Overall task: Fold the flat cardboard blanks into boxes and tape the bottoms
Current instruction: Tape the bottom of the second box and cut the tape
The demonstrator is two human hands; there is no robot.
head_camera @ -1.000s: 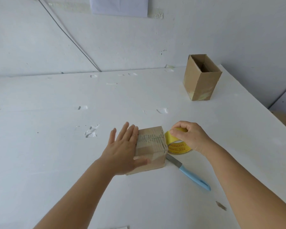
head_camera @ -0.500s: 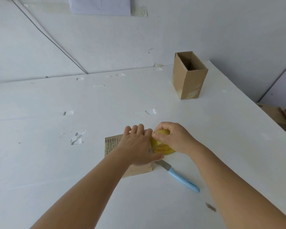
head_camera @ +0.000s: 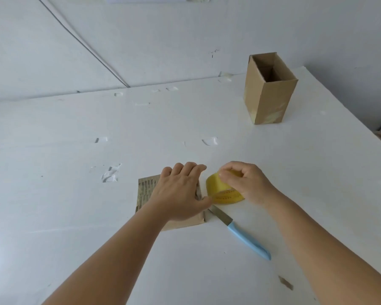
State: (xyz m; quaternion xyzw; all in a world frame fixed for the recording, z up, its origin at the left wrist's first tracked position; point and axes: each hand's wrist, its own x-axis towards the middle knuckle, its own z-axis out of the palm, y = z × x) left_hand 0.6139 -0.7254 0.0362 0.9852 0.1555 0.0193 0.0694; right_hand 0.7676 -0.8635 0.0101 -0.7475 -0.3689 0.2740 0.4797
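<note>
Left hand pressed flat on cardboard box, thumb touching yellow tape roll gripped by right hand; blue-handled knife just beside

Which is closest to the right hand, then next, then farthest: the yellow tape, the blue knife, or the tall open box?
1. Yellow tape roll: held in the right hand.
2. Blue-handled knife: just below that hand, nearer the camera.
3. Tall open box: far back, standing upright.
</note>
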